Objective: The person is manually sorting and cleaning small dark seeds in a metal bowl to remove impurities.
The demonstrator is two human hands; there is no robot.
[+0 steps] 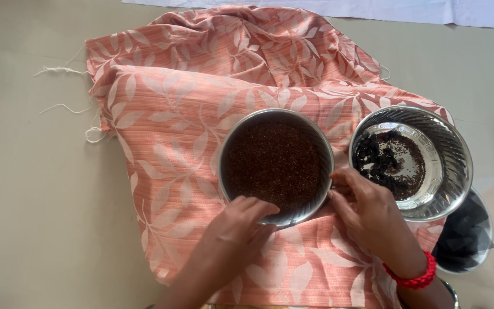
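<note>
- Steel dish [275, 166] w/ brown seeds sits mid peach cloth [167, 149]; left hand [238, 229] & right hand [367, 209] grip pinching its near rim.
- 3 steel vessels total: bowl [447, 154] w/ dark bits just right, lid [470, 240] behind it.
- Cloth lies on counter [30, 200].

Round steel plate [276, 166], upright on a peach leaf-patterned cloth [167, 149], filled nearly to its rim with an even layer of small dark reddish-brown seeds [273, 163]. Its near rim is touched on both sides by the left hand [236, 229] and the right hand [367, 214], fingers curled against the metal.
</note>
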